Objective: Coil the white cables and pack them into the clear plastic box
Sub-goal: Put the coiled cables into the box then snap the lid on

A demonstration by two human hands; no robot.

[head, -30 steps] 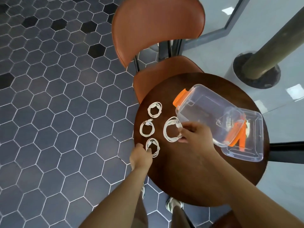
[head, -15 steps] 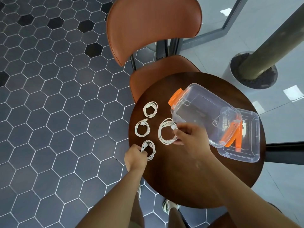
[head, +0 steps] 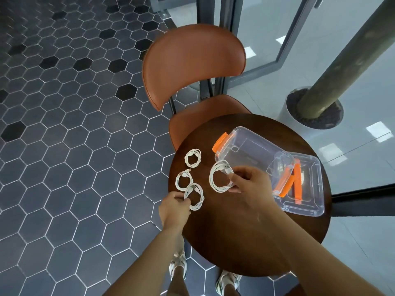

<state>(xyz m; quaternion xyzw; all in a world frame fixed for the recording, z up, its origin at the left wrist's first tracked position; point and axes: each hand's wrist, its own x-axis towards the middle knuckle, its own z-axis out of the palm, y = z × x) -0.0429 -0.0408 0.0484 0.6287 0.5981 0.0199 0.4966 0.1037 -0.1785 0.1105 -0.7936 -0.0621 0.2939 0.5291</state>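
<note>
Left hand (head: 174,207) pinches small coil (head: 194,196); right hand (head: 249,181) grips big coil (head: 221,178), near box (head: 252,158) on table (head: 224,231).

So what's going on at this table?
A person at the round table has a coiled white cable in each hand: the left hand grips the small coil, the right hand holds the larger coil. The far coil and the middle coil lie on the table. The clear plastic box sits open and empty, leaning on its lid.
</note>
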